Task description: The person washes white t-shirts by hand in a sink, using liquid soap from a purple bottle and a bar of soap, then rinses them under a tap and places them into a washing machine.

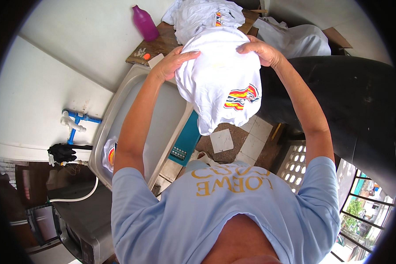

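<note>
A white shirt with a red, yellow and black print hangs between my two raised hands. My left hand pinches its upper left edge, thumb lying across the cloth. At the upper right edge, my right hand grips the fabric the same way. The lower part of the shirt dangles loose, with the print at its lower right. Just beyond it, a heap of white printed garments lies on a wooden board; the held shirt covers part of that board.
Left of me stands a pale sink basin, with another printed white cloth inside. A purple bottle is at the back left. Blue pipes with a white tap stick out from the wall. On the right bulges a large black tank.
</note>
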Tool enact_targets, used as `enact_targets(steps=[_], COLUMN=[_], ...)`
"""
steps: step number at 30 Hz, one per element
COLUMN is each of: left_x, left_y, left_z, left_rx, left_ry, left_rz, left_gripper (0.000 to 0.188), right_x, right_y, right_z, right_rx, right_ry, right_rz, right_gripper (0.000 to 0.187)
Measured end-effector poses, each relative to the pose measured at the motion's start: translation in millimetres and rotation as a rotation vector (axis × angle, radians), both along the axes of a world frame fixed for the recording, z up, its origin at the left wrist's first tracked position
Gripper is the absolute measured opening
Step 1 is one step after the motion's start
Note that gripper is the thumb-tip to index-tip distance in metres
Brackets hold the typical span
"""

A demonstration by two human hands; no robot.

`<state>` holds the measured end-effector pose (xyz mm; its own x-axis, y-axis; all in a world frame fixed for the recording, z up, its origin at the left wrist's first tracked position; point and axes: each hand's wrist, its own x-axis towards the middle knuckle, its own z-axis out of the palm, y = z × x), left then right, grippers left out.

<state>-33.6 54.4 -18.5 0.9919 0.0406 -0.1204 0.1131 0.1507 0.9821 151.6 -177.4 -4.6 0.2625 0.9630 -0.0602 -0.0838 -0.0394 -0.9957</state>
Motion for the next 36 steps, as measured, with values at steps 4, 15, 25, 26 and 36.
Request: enact_targets(steps=[4, 15, 25, 26, 36], left_x=[4, -24, -45, -47, -67], left_y=[5, 22, -13, -11, -19], left_z=[6, 19, 17, 14, 25], left_rx=[0.011, -0.233, -0.194, -0.215, -0.233], left_ry=[-0.012, -0.179, 0.018, 0.025, -0.075], left_rz=[-0.006, -0.165, -0.112, -0.106, 0.003], left_gripper=[0.047, 0.079, 0.071, 0.068, 0.048], right_x=[3, -27, -51, -52, -35], right_y=[3, 41, 71, 73, 84], right_z=[9, 70, 73, 71, 14], right_rx=[-0.01, -0.049, -0.115, -0.124, 0.004], right_ry=[-0.071, -0.337, -0.31, -0.317, -0.298], right_rz=[-0.02, -0.032, 0.111, 0.094, 0.079], right_gripper=[0.067, 0.059, 0.061, 0.061, 0.073])
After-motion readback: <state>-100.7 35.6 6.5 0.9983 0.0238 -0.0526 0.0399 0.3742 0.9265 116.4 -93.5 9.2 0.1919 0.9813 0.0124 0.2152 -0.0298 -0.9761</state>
